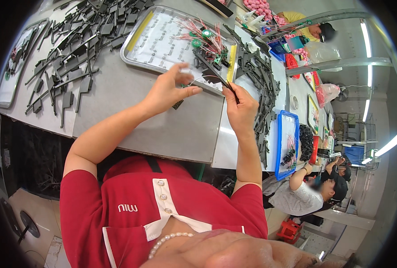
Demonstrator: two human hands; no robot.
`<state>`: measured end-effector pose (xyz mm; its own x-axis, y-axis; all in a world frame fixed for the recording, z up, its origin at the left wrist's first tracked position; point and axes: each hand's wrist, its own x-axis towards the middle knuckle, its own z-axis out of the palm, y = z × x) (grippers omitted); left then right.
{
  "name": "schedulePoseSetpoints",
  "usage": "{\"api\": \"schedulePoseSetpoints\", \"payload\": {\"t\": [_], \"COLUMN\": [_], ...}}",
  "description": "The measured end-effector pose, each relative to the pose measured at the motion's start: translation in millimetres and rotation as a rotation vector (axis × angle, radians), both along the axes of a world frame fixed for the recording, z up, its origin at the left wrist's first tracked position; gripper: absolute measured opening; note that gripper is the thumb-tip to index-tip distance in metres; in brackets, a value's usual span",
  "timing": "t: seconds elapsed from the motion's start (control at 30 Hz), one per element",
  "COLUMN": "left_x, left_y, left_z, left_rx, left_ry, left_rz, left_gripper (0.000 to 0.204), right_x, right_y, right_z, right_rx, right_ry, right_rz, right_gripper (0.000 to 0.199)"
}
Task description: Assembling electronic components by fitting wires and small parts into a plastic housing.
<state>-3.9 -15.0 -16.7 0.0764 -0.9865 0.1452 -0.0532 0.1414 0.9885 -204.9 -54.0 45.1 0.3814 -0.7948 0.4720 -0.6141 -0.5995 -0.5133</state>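
My right hand [241,106] grips a long, narrow black plastic part [213,68] near its lower end, thumb and fingers closed on it. The part slants up and left over the edge of a metal tray [131,59]. My left hand [169,89] is beside it, thumb stretched out and fingers apart, slightly blurred. A thin pale wire [203,76] arcs between the two hands. Just below my left hand shows a small dark piece [178,104]; whether it joins the wire cannot be told. In the tray lie red and white wires with green round pieces [196,43].
Black plastic parts [71,64] are heaped on the table's left, and more [263,94] lie to the right. Another tray [4,100] is at the far left. A blue tray [279,149] stands at right, near a co-worker in a grey top [296,196]. Another person in yellow [294,18] sits beyond.
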Motion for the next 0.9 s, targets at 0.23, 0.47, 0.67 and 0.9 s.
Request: {"api": "schedulePoseSetpoints", "payload": {"t": [0.23, 0.47, 0.67, 0.9], "left_x": [-9.2, -5.8, -10.9, -12.3], "left_y": [3.5, 1.4, 3.5, 2.4], "left_z": [8.0, 9.6, 10.1, 3.2], "left_rx": [0.117, 0.078, -0.078, -0.022], "left_ry": [-0.006, -0.069, -0.077, -0.090], "left_rz": [-0.091, -0.020, 0.007, 0.022], "left_gripper": [0.022, 0.017, 0.016, 0.015], "right_x": [5.4, -1.5, -3.6, -8.0], "right_y": [6.5, 3.2, 3.7, 3.2], "right_z": [-10.0, -10.5, -10.4, -15.0], "right_rx": [0.464, 0.674, 0.382, 0.465], "right_ry": [-0.470, -0.546, -0.341, -0.425], "right_rz": [-0.017, 0.002, -0.040, 0.019], "right_gripper": [0.019, 0.024, 0.022, 0.022]}}
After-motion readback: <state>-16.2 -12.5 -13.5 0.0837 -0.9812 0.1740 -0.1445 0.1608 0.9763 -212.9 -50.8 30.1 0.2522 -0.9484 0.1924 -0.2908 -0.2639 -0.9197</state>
